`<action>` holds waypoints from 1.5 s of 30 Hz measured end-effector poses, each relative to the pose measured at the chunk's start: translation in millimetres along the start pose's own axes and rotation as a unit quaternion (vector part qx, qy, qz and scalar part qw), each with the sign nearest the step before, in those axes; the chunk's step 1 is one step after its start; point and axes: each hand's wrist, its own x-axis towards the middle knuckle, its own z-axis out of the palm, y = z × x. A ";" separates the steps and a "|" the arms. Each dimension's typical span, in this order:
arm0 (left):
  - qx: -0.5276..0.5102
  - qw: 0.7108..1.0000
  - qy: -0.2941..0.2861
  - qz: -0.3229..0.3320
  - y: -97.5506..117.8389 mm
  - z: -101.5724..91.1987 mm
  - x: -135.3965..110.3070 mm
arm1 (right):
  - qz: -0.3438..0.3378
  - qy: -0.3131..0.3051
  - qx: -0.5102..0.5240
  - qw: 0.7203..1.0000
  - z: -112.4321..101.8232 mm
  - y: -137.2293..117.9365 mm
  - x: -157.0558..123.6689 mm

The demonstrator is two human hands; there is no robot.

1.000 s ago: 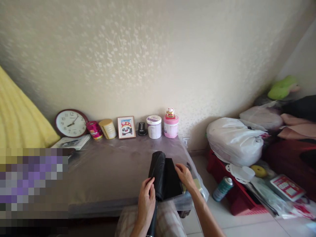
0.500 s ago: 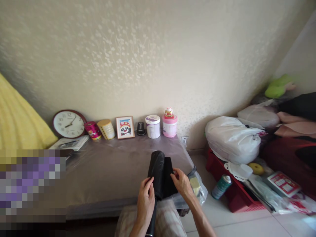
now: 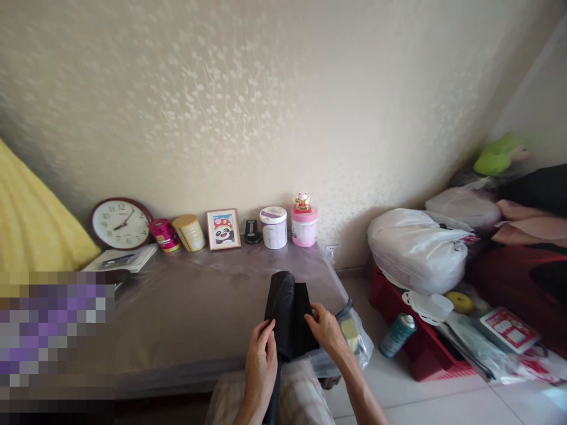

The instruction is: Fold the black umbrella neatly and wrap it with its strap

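A black folding umbrella [image 3: 283, 313] points away from me over the front edge of a low table [image 3: 195, 307] covered in clear plastic. My left hand [image 3: 260, 366] is wrapped round its lower part where the rolled canopy meets the handle. My right hand [image 3: 326, 330] pinches the loose black flap of fabric on the umbrella's right side. The handle runs down toward my lap and is partly hidden by the left hand.
Along the wall stand a round clock [image 3: 119, 223], a red tin [image 3: 165, 235], a gold tin [image 3: 188, 232], a framed panda picture [image 3: 223, 229], a white tub [image 3: 274, 226] and a pink tub [image 3: 303, 225]. A white bag [image 3: 416, 248], a red crate [image 3: 420, 348] and a spray can [image 3: 398, 335] crowd the floor at right.
My right hand has drawn the black flap inward to the left, against the rolled umbrella. The left hand has kept its grip. The view has shifted slightly.
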 end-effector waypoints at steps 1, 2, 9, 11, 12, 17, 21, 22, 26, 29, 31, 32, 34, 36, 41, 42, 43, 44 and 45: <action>0.000 1.000 0.000 0.000 0.4 -0.1 -0.2 | 0.000 -0.002 0.005 1.000 -0.4 -0.1 -2.9; 0.001 1.000 0.000 0.000 0.9 -0.2 -0.3 | -0.001 -0.002 0.016 1.000 -0.6 -1.0 -5.5; -0.003 1.000 0.008 0.000 1.1 0.5 -0.4 | -0.030 0.003 0.135 0.990 0.9 -23.3 -9.7; -0.004 1.000 0.010 -0.001 0.9 0.9 -0.4 | -0.032 -0.005 0.164 0.986 3.7 -29.8 -9.6; -0.004 1.000 0.010 -0.001 0.9 1.1 -0.4 | -0.031 -0.007 0.175 0.984 5.9 -32.4 -9.8; -0.005 1.000 0.010 -0.006 2.0 1.4 -1.0 | -0.032 -0.002 0.216 0.976 21.1 -39.3 -12.1; -0.009 1.000 0.009 -0.016 2.7 0.9 -1.1 | -0.038 0.005 0.230 0.972 31.3 -41.7 -12.2; -0.010 1.000 0.006 -0.018 2.7 0.8 -1.2 | -0.039 0.007 0.232 0.972 32.7 -42.2 -11.8; -0.010 1.000 0.001 -0.022 2.1 1.3 -1.4 | -0.035 0.001 0.250 0.968 34.6 -44.1 -9.6; -0.010 1.000 -0.003 -0.020 2.6 1.7 -1.5 | -0.027 -0.015 0.266 0.964 34.9 -45.5 -8.1; -0.008 1.000 -0.007 -0.020 3.5 1.5 -1.4 | -0.028 -0.015 0.264 0.964 35.8 -45.9 -7.4; -0.006 1.000 -0.008 -0.020 4.0 1.3 -1.4 | -0.028 -0.013 0.259 0.965 36.5 -45.9 -7.0; -0.005 1.000 -0.008 -0.021 4.5 1.2 -1.2 | -0.030 -0.010 0.245 0.969 38.1 -45.3 -6.5; -0.008 1.000 -0.006 -0.021 4.3 1.5 -1.0 | -0.035 -0.011 0.233 0.972 39.6 -44.3 -6.2; -0.025 0.999 -0.012 -0.036 4.2 2.1 -1.2 | -0.065 -0.038 0.247 0.966 40.4 -44.0 -7.9; -0.030 0.998 -0.015 -0.044 5.5 1.4 -1.5 | -0.068 -0.051 0.259 0.962 39.8 -44.5 -8.6; -0.033 0.998 -0.020 -0.053 7.3 0.3 -1.9 | -0.068 -0.066 0.269 0.958 39.0 -45.0 -9.2; -0.034 0.997 -0.026 -0.061 9.7 -1.1 -2.2 | -0.066 -0.081 0.277 0.955 38.0 -45.5 -9.9; -0.032 0.997 -0.032 -0.067 12.4 -2.7 -2.5 | -0.065 -0.092 0.281 0.953 36.8 -46.0 -10.4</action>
